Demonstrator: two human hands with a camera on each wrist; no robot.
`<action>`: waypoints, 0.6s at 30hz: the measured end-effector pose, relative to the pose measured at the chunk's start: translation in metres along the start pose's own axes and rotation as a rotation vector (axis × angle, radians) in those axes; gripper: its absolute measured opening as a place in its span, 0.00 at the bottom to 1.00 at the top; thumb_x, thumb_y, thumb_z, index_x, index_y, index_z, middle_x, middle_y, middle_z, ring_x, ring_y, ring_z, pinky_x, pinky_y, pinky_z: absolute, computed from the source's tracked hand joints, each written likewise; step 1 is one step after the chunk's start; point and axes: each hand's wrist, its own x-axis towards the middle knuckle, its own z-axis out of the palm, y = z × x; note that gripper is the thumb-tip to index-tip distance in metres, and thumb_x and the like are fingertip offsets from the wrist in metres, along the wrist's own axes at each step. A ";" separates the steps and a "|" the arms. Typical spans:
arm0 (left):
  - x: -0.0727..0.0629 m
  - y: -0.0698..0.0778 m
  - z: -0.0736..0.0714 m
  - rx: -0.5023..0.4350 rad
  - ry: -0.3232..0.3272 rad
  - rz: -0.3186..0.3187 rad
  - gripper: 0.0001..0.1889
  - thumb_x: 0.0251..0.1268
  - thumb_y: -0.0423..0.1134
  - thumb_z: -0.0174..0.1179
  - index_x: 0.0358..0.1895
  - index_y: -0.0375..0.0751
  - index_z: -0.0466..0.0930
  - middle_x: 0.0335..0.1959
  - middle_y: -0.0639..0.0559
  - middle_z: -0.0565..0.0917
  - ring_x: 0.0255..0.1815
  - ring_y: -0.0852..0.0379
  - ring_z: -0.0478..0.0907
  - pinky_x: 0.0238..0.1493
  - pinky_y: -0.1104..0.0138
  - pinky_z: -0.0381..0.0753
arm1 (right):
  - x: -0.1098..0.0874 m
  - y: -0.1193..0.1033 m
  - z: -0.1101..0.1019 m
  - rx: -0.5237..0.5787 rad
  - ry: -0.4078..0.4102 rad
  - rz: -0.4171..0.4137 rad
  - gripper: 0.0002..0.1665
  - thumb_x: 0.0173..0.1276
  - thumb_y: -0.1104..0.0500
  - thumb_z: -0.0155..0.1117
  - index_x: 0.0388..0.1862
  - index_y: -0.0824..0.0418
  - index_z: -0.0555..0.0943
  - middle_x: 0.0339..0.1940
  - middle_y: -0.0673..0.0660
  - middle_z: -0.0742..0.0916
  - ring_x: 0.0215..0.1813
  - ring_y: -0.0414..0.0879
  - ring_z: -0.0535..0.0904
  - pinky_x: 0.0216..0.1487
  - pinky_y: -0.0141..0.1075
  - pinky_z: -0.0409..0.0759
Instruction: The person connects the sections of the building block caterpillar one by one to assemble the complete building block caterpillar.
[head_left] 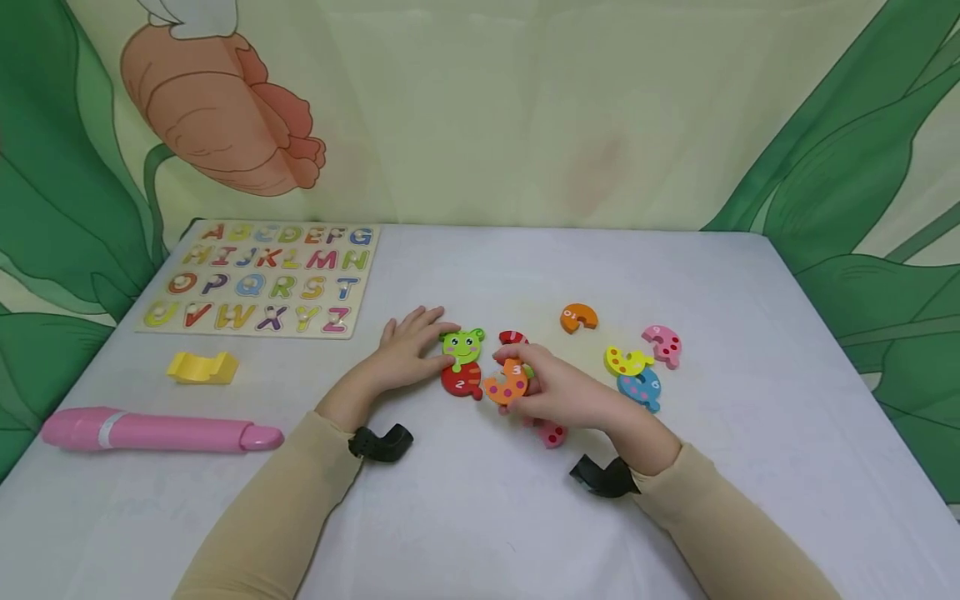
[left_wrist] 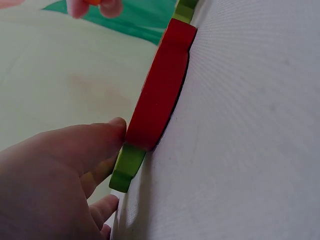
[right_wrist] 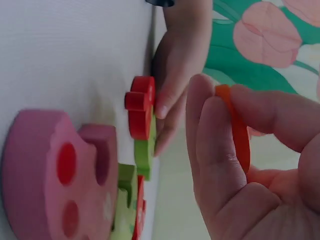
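Orange piece (head_left: 512, 388): curved, notched, red-dotted, numeral 3; pinched in right hand (head_left: 561, 388), raised.
Green head piece (head_left: 462, 343): smiling animal face, lying flat, touched by left hand (head_left: 408, 354).
Red piece (head_left: 461, 381): striped, numeral 2, lying flat, adjoining the green head piece.
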 end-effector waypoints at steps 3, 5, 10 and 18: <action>-0.001 0.000 0.000 0.002 0.001 0.001 0.27 0.58 0.52 0.55 0.62 0.55 0.66 0.73 0.49 0.51 0.74 0.45 0.37 0.66 0.40 0.29 | 0.004 -0.001 0.006 -0.081 0.009 -0.011 0.36 0.58 0.57 0.65 0.65 0.53 0.63 0.55 0.56 0.72 0.35 0.44 0.78 0.37 0.32 0.79; -0.001 0.000 0.000 0.008 0.003 0.004 0.27 0.57 0.53 0.56 0.62 0.55 0.66 0.73 0.48 0.51 0.74 0.45 0.37 0.66 0.40 0.29 | 0.008 0.000 0.008 -0.106 0.009 -0.013 0.36 0.57 0.55 0.66 0.64 0.52 0.64 0.56 0.55 0.73 0.38 0.41 0.78 0.40 0.31 0.78; -0.001 -0.002 0.000 0.011 0.001 0.004 0.28 0.57 0.54 0.56 0.62 0.56 0.66 0.73 0.48 0.50 0.74 0.45 0.37 0.66 0.40 0.29 | 0.016 0.003 0.015 -0.071 -0.009 -0.009 0.36 0.57 0.56 0.66 0.64 0.52 0.64 0.51 0.53 0.77 0.38 0.41 0.79 0.42 0.32 0.78; -0.001 -0.002 -0.001 0.004 -0.008 0.011 0.28 0.58 0.54 0.55 0.63 0.56 0.65 0.73 0.49 0.50 0.74 0.45 0.36 0.66 0.40 0.28 | 0.024 0.008 0.021 -0.065 -0.004 -0.003 0.37 0.56 0.56 0.67 0.62 0.50 0.61 0.30 0.52 0.80 0.29 0.41 0.76 0.34 0.32 0.74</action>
